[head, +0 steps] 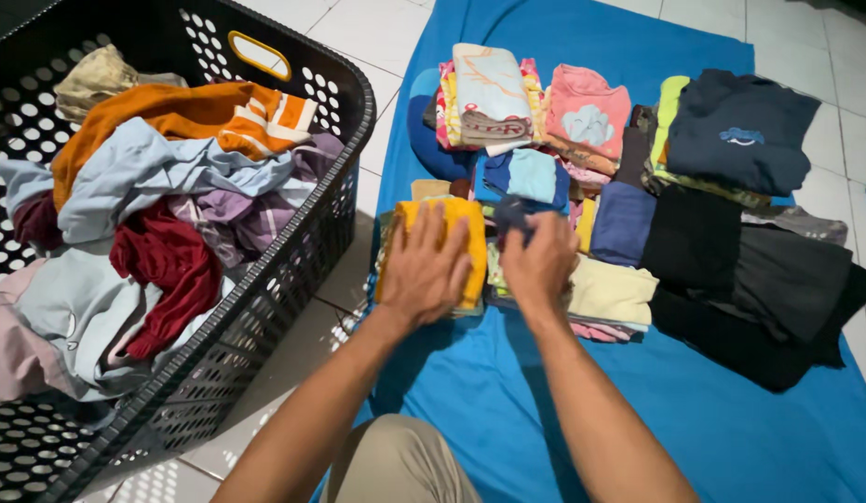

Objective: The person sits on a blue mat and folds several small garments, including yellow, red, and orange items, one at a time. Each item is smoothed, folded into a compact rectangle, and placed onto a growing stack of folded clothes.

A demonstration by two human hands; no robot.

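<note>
Pressing left hand point(424, 270) on yellow cloth point(452, 228)

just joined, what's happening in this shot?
A person sits on the floor with folded clothes in piles on a blue sheet. The left hand presses flat on a folded yellow garment. The right hand pinches a small dark cloth above a pale yellow folded piece. A black laundry basket to the left holds a loose heap of unfolded clothes.
</note>
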